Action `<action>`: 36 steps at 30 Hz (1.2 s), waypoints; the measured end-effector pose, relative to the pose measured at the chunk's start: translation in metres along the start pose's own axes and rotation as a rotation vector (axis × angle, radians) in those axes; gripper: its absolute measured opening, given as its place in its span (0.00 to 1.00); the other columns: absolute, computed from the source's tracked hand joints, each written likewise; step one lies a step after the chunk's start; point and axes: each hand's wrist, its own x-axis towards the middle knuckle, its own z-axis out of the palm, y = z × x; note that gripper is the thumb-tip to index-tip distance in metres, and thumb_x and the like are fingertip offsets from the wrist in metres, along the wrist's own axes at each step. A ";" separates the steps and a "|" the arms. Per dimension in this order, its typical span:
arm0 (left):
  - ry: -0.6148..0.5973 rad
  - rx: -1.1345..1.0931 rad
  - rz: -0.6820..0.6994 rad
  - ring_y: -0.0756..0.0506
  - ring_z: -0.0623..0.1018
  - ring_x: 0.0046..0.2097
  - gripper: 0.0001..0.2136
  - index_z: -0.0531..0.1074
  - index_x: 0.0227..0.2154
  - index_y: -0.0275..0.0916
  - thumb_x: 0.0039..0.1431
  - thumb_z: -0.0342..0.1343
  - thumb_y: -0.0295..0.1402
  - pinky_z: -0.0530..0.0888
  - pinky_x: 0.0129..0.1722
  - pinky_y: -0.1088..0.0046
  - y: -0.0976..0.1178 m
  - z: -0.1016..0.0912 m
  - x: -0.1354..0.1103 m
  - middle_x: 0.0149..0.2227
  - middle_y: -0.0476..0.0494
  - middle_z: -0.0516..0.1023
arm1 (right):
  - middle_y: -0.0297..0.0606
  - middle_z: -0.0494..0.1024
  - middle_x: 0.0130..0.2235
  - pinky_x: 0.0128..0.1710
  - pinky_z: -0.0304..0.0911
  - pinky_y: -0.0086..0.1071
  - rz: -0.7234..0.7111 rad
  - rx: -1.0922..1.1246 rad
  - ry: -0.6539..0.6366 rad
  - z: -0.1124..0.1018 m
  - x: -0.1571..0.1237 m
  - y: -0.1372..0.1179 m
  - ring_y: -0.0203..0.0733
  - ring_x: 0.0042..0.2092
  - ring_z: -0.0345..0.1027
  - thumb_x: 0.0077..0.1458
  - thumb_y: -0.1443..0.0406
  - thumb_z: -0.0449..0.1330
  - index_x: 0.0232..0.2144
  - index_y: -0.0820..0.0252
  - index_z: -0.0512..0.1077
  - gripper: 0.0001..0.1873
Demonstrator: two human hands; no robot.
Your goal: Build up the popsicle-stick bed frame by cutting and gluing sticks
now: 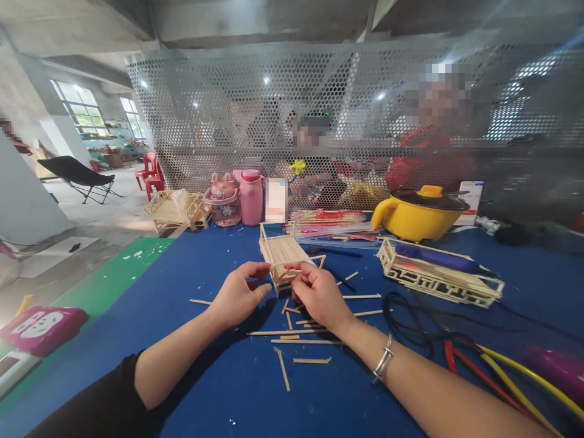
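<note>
Wooden tray (449, 296) holds blue tool (435, 260); half-curled hands (239, 295) (322, 298) grip a stick frame (283, 249)

Deep blue covers the bench (182, 274), giving way to a green strip (148, 246) at the left. The stick frame (285, 250) is pale straw, its floor finely striped by parallel sticks; the loose sticks (306, 342) match. The pot (413, 223) is bright yellow, its lid (401, 198) dark, its knob (430, 191) yellow. The jug (250, 204) is pink, the bracelet (384, 360) silver, the sleeve (91, 401) black, and the grey mesh panel (205, 121) dotted all over with holes.
</note>
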 end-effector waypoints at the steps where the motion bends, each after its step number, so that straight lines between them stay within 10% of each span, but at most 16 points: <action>1: 0.016 -0.003 -0.009 0.45 0.75 0.42 0.17 0.72 0.44 0.39 0.48 0.56 0.30 0.73 0.40 0.69 0.000 0.000 0.000 0.40 0.42 0.77 | 0.27 0.67 0.16 0.23 0.57 0.27 0.008 -0.017 0.023 -0.002 0.000 -0.001 0.34 0.19 0.59 0.46 0.70 0.50 0.40 0.65 0.73 0.19; 11: 0.233 0.159 -0.186 0.51 0.67 0.20 0.16 0.72 0.21 0.37 0.46 0.58 0.47 0.62 0.21 0.75 0.008 -0.019 0.006 0.17 0.52 0.70 | 0.29 0.66 0.14 0.21 0.53 0.28 0.047 -0.185 0.138 -0.018 0.002 -0.017 0.35 0.19 0.60 0.42 0.68 0.51 0.24 0.61 0.73 0.10; 22: 0.165 0.099 -0.087 0.44 0.79 0.39 0.13 0.77 0.38 0.37 0.53 0.52 0.33 0.73 0.41 0.68 0.001 -0.022 0.008 0.36 0.42 0.82 | 0.27 0.65 0.16 0.20 0.56 0.27 0.097 -0.165 0.198 -0.064 -0.038 -0.022 0.34 0.20 0.59 0.50 0.59 0.54 0.30 0.59 0.69 0.09; 36: -0.007 -0.016 0.087 0.46 0.75 0.40 0.13 0.75 0.40 0.37 0.51 0.56 0.33 0.73 0.38 0.70 0.018 0.000 -0.003 0.42 0.40 0.75 | 0.32 0.72 0.19 0.20 0.61 0.26 0.130 -0.006 -0.015 -0.006 -0.004 -0.018 0.36 0.22 0.67 0.51 0.64 0.55 0.39 0.64 0.72 0.14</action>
